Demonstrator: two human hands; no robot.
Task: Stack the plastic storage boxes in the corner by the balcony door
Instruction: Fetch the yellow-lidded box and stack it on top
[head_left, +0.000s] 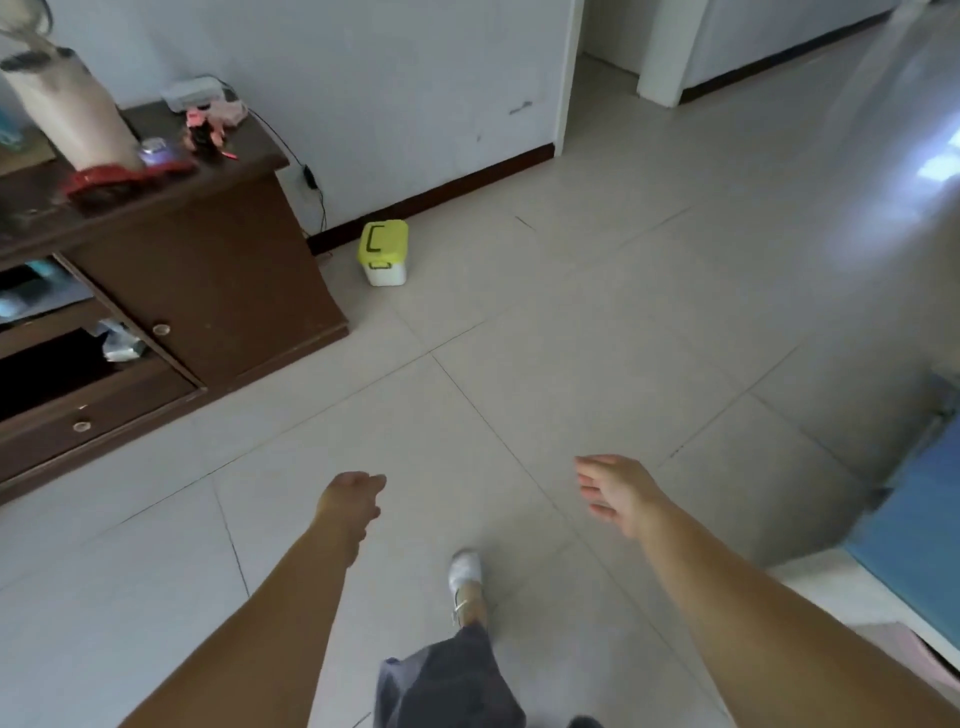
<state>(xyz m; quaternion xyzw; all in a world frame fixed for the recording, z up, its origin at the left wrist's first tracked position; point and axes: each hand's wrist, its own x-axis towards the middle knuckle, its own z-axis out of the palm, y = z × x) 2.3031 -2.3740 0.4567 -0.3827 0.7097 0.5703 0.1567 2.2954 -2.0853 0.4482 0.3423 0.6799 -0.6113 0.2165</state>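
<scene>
On the floor (519, 364) by the cabinet (208, 270), one lidded box (383, 252) is seen, untouched; nothing is stacked yet; left hand (350, 501) and right hand (615, 491) are held out, fingers relaxed, empty.

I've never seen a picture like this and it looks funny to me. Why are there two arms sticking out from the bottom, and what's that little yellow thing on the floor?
There is no machine here. A person wears a camera on their head, so this one picture shows what they see looking forward and down. The arms are their own. The left hand and the right hand are both held out over the tiled floor, fingers relaxed, holding nothing. Below you can see one foot in a white shoe.

The yellow thing is a small plastic storage box: a white box with a yellow-green lid and a dark handle. It stands on the floor by the wall, just beside a dark brown wooden cabinet. On the cabinet's top lie some small things, too blurry to name surely.
</scene>
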